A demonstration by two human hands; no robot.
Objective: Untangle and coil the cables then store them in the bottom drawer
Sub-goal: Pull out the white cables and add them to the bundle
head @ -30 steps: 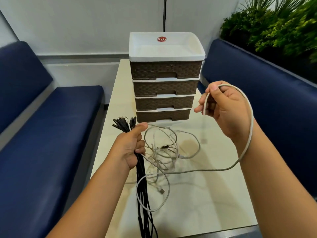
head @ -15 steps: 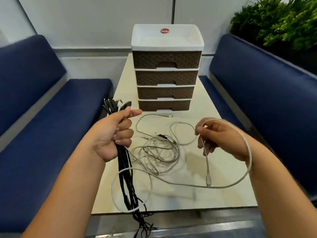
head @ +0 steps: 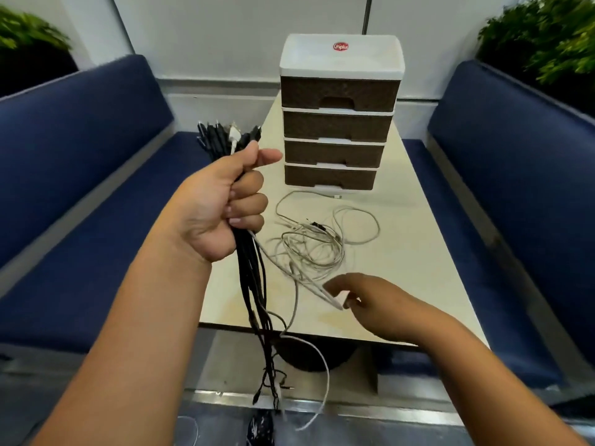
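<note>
I see a pale cream table (head: pixel 418 252) running away from me between two navy blue benches, the left bench (head: pixel 80 188) and the right bench (head: pixel 515 188). Green plants (head: pixel 547 37) stand behind the right backrest, more foliage (head: pixel 25 30) behind the left one. A plain light wall (head: pixel 225 33) closes the far end.
</note>
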